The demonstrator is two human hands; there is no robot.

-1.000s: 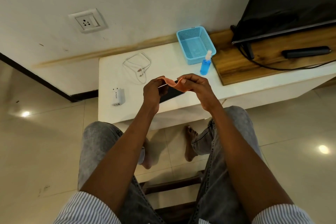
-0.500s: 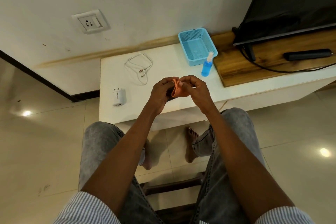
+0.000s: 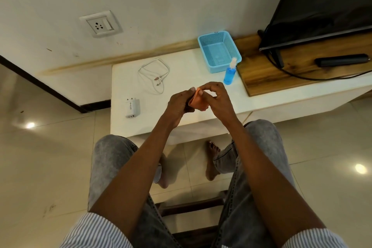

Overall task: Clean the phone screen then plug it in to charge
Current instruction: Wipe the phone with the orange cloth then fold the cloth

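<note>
At frame centre, the left hand [image 3: 178, 104] and right hand [image 3: 216, 99] both pinch a small folded orange cloth [image 3: 197, 101]. The phone is hidden behind them. This looks like cleaning prep; next comes wiping the screen, then the white coiled cable [image 3: 154, 75].

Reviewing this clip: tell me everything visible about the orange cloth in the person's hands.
The orange cloth is a small, soft-looking piece of fabric, plain orange, folded or bunched into a compact wad. It is held above the front part of the white table, not resting on it. The left hand grips its left side, and the right hand pinches its upper edge with the fingertips. Much of it is hidden by the fingers, so its full shape cannot be told.
</note>
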